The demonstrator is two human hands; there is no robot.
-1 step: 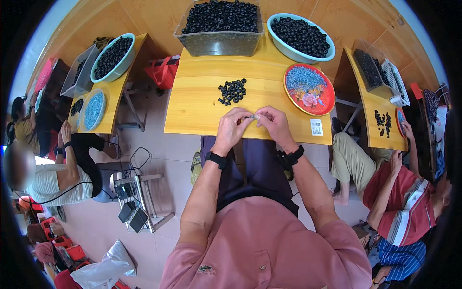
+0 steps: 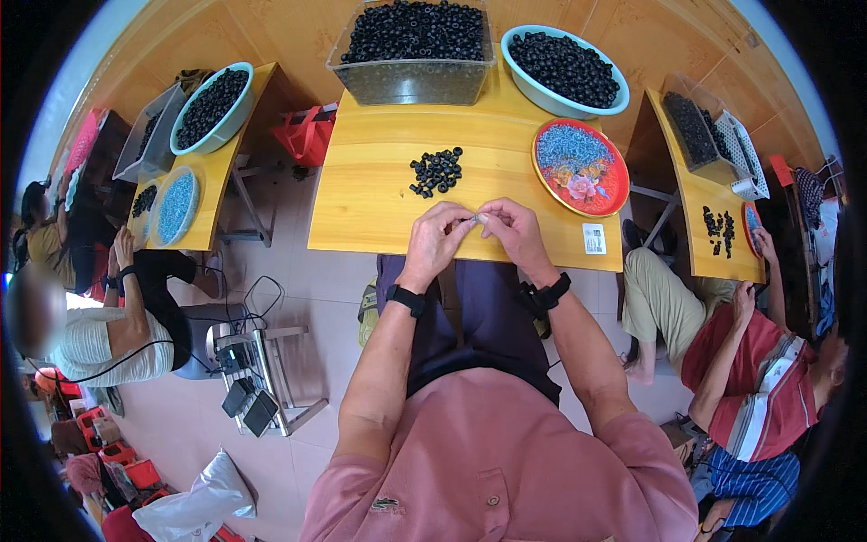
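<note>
My left hand [image 2: 435, 237] and my right hand [image 2: 513, 231] meet over the front edge of the yellow wooden table [image 2: 361, 199]. Thumb and forefinger of each are pinched together on a small grey piece [image 2: 475, 219], too small to make out well. Just beyond my fingers lies a loose pile of small black ring-shaped parts [image 2: 436, 172]. To the right, a red floral tray [image 2: 614, 185] holds a heap of tiny pale blue pieces [image 2: 569, 146].
At the table's back stand a clear plastic bin [image 2: 411, 83] and a pale blue basin [image 2: 578, 107], both full of black parts. A white label [image 2: 594, 239] lies near the front right corner. People work at tables on both sides; a metal stool [image 2: 271, 361] stands left.
</note>
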